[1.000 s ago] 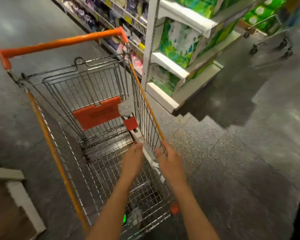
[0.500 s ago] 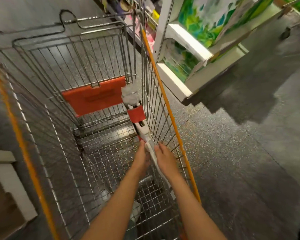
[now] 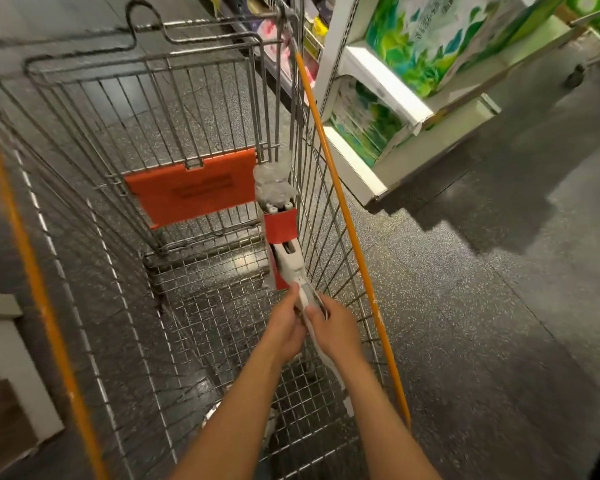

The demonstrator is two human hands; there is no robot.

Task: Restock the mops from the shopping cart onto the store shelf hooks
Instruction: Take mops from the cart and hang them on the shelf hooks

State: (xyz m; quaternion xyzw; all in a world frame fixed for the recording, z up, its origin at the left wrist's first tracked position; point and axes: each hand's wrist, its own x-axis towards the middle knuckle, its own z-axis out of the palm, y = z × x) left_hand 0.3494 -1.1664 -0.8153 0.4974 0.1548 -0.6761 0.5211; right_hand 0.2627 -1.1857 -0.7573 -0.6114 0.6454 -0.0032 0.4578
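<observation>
Overhead store light was fairly bright, glaring off the speckled floor (image 3: 465, 306) and casting a dark shadow under the shelf (image 3: 378, 188). Edges bowed with wide-angle distortion; the left margin smeared with blur.

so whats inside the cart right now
One mop leans against the right side of the cart, held by both hands, left and right. Its lower end is hidden behind the arms; something pale lies on the floor grid, unclear.

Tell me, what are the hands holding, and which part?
Both hands, left and right, grip the mop by its white handle, below the red sleeve, inside the shopping cart.
</observation>
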